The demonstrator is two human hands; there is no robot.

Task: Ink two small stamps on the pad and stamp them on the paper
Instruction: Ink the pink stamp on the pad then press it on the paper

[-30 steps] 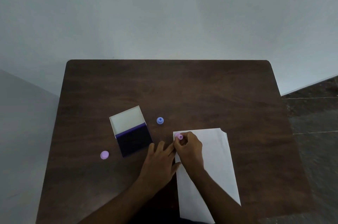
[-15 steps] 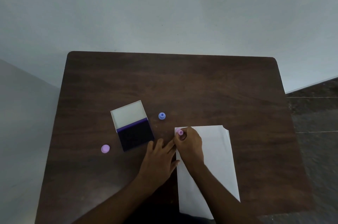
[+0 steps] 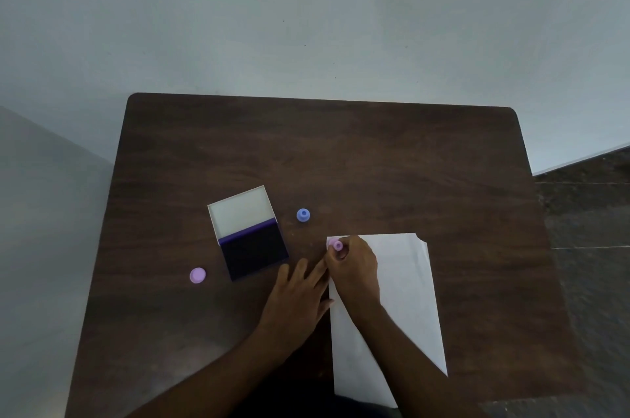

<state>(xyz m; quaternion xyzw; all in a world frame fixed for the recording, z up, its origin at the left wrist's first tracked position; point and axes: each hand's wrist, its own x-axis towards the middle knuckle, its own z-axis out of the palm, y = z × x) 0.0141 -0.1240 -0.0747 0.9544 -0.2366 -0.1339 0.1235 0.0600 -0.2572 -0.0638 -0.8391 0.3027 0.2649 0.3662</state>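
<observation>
Nothing has moved: right hand (image 3: 354,266) pinches pink stamp (image 3: 337,244) at paper's (image 3: 402,281) eleven-o'clock corner; left hand (image 3: 296,295) flat, fingers straight.

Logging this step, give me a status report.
Right hand pinches small pink stamp on white paper's corner. Left hand flat beside paper. Small blue stamp waits. Nothing blocking.

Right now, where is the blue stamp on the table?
In the head view the blue stamp stands alone on the wooden table, just right of the open ink pad and beyond the far left corner of the paper.
</observation>
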